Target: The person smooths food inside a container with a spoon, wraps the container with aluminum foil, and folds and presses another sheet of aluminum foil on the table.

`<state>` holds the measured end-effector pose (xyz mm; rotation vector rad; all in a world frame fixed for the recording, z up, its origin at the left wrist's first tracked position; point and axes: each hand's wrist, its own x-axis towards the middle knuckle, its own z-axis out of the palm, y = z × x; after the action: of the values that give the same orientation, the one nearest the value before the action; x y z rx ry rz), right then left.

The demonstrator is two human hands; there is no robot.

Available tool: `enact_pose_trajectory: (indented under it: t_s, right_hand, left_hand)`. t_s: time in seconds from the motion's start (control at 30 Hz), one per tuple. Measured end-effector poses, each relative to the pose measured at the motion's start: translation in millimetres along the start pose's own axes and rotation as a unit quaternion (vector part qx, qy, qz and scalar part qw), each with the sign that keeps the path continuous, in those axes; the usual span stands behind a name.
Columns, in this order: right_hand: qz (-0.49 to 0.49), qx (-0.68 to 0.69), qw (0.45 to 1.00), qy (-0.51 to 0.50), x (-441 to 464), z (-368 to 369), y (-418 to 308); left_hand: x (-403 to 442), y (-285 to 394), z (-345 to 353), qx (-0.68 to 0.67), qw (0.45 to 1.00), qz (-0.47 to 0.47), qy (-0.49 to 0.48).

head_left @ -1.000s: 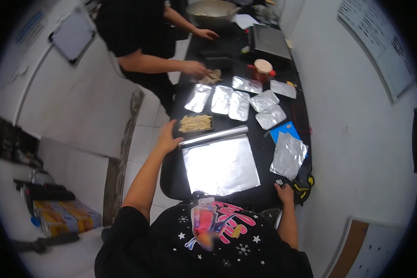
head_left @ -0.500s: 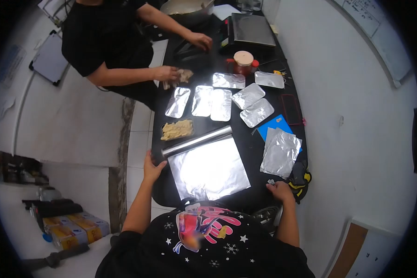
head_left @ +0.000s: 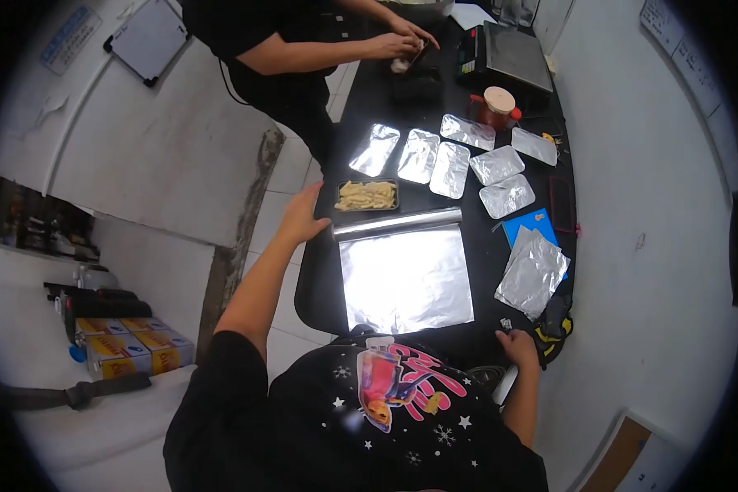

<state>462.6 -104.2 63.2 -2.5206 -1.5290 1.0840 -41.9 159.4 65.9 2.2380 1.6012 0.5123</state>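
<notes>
My left hand [head_left: 305, 217] is open at the table's left edge. Its fingers reach toward a tray [head_left: 367, 195] of pale yellow strips, and its thumb is near the left end of a foil roll [head_left: 398, 223]. From the roll a shiny sheet of aluminum foil [head_left: 406, 279] lies unrolled toward me. At the near right edge, my right hand [head_left: 518, 346] is curled, with a small crumpled piece of foil [head_left: 506, 324] at its fingertips. Cut foil sheets [head_left: 533, 275] are stacked just beyond it, partly over a blue item [head_left: 535, 223].
Several foil-covered trays [head_left: 449, 170] spread over the black table. Behind them are a red container with a pale lid [head_left: 499, 101] and a scale [head_left: 512, 56]. A phone-like red-edged object [head_left: 561, 203] lies at right. Across the left side, a co-worker's hands [head_left: 406, 41] handle a cloth-like item.
My view has shifted, so the table appears farther right. My left hand has moved forward along the edge toward the tray. The co-worker's hands have come together farther back.
</notes>
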Motion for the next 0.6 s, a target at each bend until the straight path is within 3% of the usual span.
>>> enact_pose_trajectory:
  t_s: [0.33, 0.6]
  right_hand:
    - [0.098, 0.052, 0.993, 0.046, -87, 37, -11]
    - [0.146, 0.047, 0.986, 0.058, -124, 67, -14]
  left_hand:
    - [69, 29, 18, 0.105, 0.975, 0.041, -0.192]
    - [68, 35, 20, 0.065, 0.979, 0.057, -0.186]
